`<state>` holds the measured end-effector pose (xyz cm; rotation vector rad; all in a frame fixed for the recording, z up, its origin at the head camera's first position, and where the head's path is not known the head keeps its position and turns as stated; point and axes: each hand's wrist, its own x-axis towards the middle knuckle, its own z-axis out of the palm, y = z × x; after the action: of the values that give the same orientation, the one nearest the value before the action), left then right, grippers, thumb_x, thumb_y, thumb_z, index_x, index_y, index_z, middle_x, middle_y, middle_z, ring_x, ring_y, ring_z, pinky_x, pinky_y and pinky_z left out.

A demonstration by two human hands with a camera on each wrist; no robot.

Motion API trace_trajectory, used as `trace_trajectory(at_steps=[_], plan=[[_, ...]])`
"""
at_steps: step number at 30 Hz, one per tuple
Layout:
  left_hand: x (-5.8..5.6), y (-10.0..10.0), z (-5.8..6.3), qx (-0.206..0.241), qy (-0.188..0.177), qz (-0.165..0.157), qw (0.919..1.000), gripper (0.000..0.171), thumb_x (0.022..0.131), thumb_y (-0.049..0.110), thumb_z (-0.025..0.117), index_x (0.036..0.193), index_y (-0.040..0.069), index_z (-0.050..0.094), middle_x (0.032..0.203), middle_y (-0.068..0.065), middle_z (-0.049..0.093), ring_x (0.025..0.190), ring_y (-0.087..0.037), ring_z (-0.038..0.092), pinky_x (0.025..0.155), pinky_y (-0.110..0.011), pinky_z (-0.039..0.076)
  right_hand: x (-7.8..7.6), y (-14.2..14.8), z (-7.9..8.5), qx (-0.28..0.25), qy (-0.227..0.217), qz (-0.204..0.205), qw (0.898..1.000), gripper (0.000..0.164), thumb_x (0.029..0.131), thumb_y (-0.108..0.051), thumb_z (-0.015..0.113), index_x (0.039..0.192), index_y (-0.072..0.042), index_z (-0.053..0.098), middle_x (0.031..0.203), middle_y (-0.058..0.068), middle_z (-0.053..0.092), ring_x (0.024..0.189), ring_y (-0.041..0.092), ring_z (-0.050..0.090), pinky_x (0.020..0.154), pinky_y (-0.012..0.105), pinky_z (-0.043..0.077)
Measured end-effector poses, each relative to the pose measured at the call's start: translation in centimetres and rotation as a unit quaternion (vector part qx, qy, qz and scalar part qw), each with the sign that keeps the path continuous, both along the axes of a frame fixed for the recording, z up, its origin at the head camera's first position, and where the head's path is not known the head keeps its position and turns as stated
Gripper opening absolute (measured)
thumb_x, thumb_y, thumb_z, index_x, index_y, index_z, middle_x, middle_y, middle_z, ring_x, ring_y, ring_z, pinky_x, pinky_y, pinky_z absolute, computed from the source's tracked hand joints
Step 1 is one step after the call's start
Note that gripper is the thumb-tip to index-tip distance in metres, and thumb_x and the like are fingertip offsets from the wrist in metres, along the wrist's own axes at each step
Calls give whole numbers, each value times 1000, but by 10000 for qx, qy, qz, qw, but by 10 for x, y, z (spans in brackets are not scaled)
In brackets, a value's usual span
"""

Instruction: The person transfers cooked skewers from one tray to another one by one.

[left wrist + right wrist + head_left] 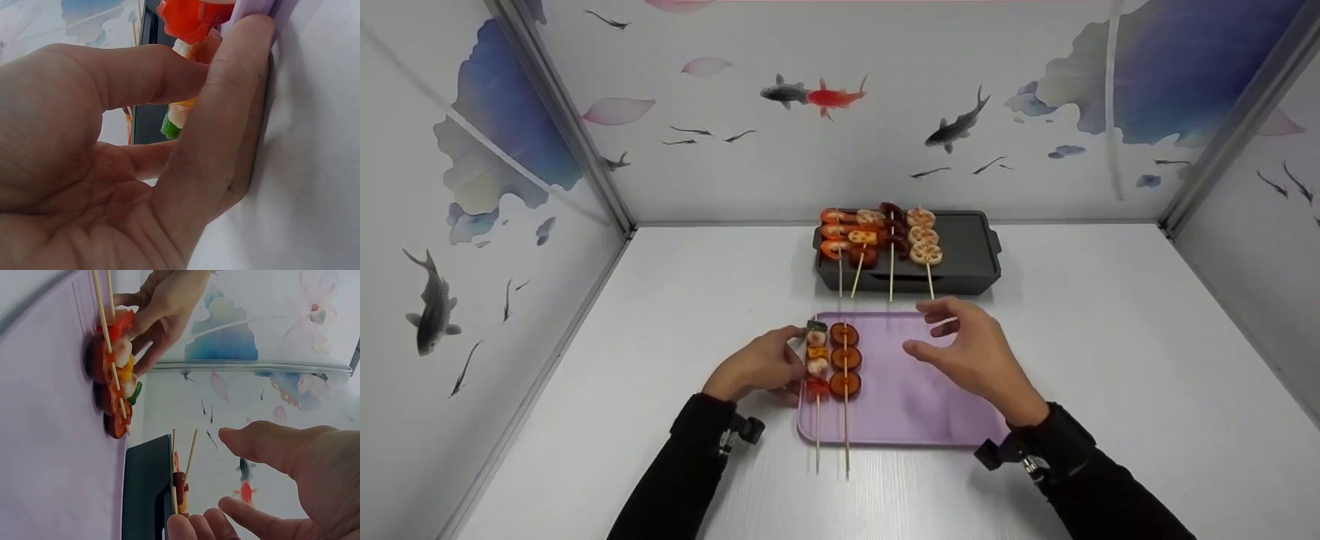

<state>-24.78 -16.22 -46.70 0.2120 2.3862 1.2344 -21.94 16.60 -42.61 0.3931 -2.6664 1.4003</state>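
Note:
A lilac tray (889, 409) carries two toy food skewers along its left side. The outer is a mixed skewer (817, 352) with green, white, yellow and red pieces; next to it lies a skewer of brown-orange round slices (846, 358). My left hand (757, 365) is at the tray's left edge, thumb and index finger beside the mixed skewer, without closing round it. In the left wrist view another finger (225, 95) comes right up to the tray's rim. My right hand (979, 356) hovers over the tray's right half, thumb and fingers spread apart, nothing between them.
Behind the tray stands a dark grill pan (960, 262) bearing several skewers, among them a shrimp skewer (834, 231) and a lotus-root skewer (924, 236). Their sticks jut out over its front edge. White panels (885, 150) with painted fish enclose the white table (690, 285).

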Motion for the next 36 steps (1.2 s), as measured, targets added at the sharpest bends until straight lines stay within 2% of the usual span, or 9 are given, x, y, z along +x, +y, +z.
trace_trajectory(at_steps=[5, 12, 17, 26, 36], plan=[[-1, -1, -1, -55, 105, -4, 9999, 70, 88, 4, 64, 153, 9, 40, 98, -10, 66, 75, -25, 71, 65, -36, 59, -8, 9, 5, 138, 110, -186, 9997, 61, 80, -36, 88, 132, -15, 63, 119, 6, 63, 103, 25, 67, 85, 41, 56], [1, -1, -1, -34, 10, 60, 10000, 69, 89, 7, 64, 154, 9, 39, 100, -10, 66, 76, -23, 71, 64, -35, 59, -27, 14, 9, 371, 374, -338, 9980, 65, 79, -32, 89, 133, -9, 62, 120, 13, 60, 100, 28, 67, 84, 43, 56], [1, 0, -1, -6, 9, 84, 10000, 69, 88, 4, 64, 152, 11, 41, 99, -11, 66, 76, -23, 71, 63, -36, 59, -40, 16, 11, 529, 470, -368, 9968, 66, 80, -30, 88, 134, -4, 60, 121, 18, 58, 101, 30, 65, 88, 44, 54], [0, 1, 0, -24, -25, 88, 10000, 71, 87, 5, 65, 153, 10, 40, 99, -10, 66, 76, -24, 71, 64, -37, 59, -65, 20, 5, 789, 385, -550, 9946, 64, 82, -31, 86, 131, 1, 61, 119, 21, 59, 99, 31, 62, 88, 46, 52], [1, 1, 0, -54, -30, 90, 9999, 69, 88, 7, 65, 153, 11, 41, 99, -10, 66, 74, -24, 72, 62, -37, 60, -82, 17, -1, 921, 365, -732, 9924, 63, 83, -32, 85, 131, 2, 61, 115, 20, 63, 97, 32, 61, 87, 47, 49]])
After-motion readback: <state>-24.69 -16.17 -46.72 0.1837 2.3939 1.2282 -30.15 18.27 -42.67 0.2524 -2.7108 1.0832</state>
